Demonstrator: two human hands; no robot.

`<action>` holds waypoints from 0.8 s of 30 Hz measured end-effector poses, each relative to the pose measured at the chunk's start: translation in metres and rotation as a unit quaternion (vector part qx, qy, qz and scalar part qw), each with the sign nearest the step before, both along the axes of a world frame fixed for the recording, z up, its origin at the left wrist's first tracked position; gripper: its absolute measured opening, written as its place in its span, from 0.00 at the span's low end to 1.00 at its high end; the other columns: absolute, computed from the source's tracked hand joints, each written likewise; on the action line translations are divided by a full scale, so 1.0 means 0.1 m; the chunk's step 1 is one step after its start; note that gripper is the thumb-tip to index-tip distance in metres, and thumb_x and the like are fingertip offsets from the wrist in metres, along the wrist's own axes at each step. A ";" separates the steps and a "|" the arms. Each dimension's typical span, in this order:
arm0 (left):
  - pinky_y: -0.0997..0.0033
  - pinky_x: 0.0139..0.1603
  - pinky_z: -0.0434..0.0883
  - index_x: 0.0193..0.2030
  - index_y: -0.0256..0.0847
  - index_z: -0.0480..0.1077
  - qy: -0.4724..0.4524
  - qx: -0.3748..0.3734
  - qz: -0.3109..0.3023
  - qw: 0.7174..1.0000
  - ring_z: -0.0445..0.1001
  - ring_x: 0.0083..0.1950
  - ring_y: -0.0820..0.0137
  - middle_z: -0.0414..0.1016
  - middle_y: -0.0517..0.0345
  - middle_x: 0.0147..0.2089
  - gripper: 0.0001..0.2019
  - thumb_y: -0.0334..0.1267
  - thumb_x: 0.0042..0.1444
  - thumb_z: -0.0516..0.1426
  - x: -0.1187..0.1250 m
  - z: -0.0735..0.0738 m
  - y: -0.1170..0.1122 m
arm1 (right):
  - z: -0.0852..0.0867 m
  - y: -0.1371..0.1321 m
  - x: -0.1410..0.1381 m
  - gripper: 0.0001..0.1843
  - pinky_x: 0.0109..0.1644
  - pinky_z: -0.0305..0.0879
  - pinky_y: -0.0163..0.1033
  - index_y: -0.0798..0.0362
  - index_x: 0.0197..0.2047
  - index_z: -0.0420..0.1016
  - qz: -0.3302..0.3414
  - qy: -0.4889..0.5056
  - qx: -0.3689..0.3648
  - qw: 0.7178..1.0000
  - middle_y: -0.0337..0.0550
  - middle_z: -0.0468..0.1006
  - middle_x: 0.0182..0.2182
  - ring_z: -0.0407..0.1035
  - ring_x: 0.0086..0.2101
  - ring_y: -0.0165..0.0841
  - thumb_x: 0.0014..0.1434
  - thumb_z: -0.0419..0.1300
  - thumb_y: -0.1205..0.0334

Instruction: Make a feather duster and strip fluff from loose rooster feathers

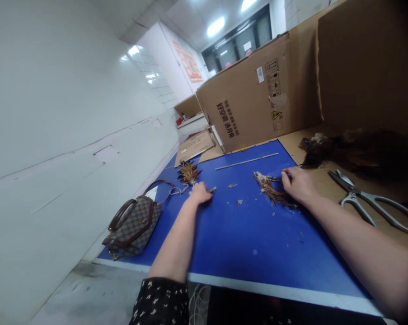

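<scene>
The largest thing is the smooth white wall (54,135) at the left side, and next the big brown cardboard box (244,99) with printed black marks, which stands at the far side of the flat blue tabletop (224,243). On brown cardboard at the right lies a dark, blurred heap of brown feathers (359,151). A patterned grey-brown handbag with dark brown handles (136,225) rests near the left edge of the tabletop, and a pair of metal scissors with long grey handles (354,194) lies open beside the right forearm. The left hand (200,193) is curled around the stem of a small tuft of orange-brown feathers (188,172); the tuft spreads just beyond the fingers, away from the person, and a short stem end comes out on the right side of the hand. The right hand (297,183) has its fingers bent beside a loose bunch of brown and pale feathers (269,187), which lies just to the left of it; I cannot tell whether the fingers grasp it. Beyond both hands lies a thin grey rod (246,161), and between them are tiny feather scraps (239,202).
</scene>
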State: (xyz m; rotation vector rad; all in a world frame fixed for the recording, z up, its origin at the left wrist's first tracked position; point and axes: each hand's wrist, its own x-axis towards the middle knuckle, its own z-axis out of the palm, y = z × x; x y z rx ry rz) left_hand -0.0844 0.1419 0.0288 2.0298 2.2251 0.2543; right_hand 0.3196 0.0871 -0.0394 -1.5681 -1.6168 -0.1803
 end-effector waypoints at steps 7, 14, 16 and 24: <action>0.50 0.67 0.62 0.67 0.49 0.69 -0.018 0.113 -0.349 0.930 0.67 0.64 0.54 0.71 0.47 0.62 0.27 0.42 0.60 0.63 1.05 0.04 -0.47 | 0.11 -0.02 0.15 0.15 0.46 0.68 0.44 0.52 0.41 0.79 -0.108 0.124 0.116 0.979 0.51 0.83 0.37 0.76 0.40 0.43 0.69 0.52 0.58; 0.50 0.58 0.65 0.62 0.48 0.75 0.034 0.103 -0.443 0.890 0.67 0.59 0.53 0.72 0.43 0.55 0.19 0.36 0.65 0.56 2.04 -0.33 -0.56 | 0.18 -0.10 0.10 0.14 0.46 0.69 0.44 0.51 0.39 0.78 -0.069 0.120 0.129 0.982 0.52 0.83 0.37 0.76 0.40 0.43 0.69 0.52 0.59; 0.50 0.57 0.66 0.53 0.46 0.80 0.012 0.102 -0.450 0.887 0.68 0.57 0.53 0.74 0.44 0.52 0.14 0.36 0.66 0.56 2.11 -0.37 -0.50 | 0.19 -0.12 0.08 0.14 0.47 0.69 0.44 0.51 0.38 0.78 -0.058 0.117 0.126 0.983 0.52 0.83 0.38 0.76 0.41 0.43 0.69 0.52 0.59; 0.63 0.51 0.70 0.37 0.38 0.78 -0.531 0.062 -0.283 0.796 0.75 0.41 0.67 0.79 0.54 0.38 0.12 0.45 0.56 0.67 1.75 -0.08 -0.24 | 0.14 -0.08 0.07 0.15 0.44 0.68 0.44 0.51 0.38 0.78 -0.059 0.125 0.106 0.985 0.52 0.82 0.37 0.75 0.38 0.42 0.69 0.52 0.56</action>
